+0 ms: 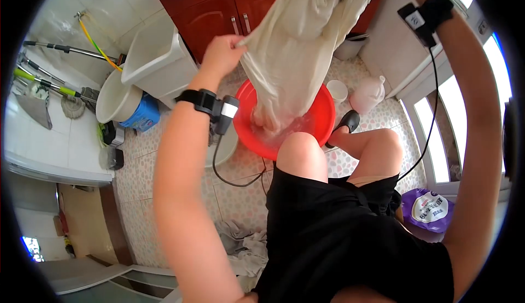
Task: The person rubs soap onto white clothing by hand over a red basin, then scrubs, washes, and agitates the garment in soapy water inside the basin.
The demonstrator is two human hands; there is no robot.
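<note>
A wet cream-coloured cloth (298,40) hangs stretched above a red basin (326,114), its lower end down in the water. My left hand (223,56) pinches the cloth's left edge between closed fingers. The cloth's upper right part rises to the top edge of the frame, where my right arm reaches; my right hand is cut off there, with only the wrist region showing. Each wrist wears a black strap with a small cabled device. The basin stands on the tiled floor in front of my knees.
A white bowl (337,90) and a pinkish jug (368,93) stand right of the basin. A pale basin (225,149) sits partly beneath it. At left are a white sink (153,57), a bucket (117,99) and mops. Grey cloths (246,245) and a purple bag (427,210) lie nearby.
</note>
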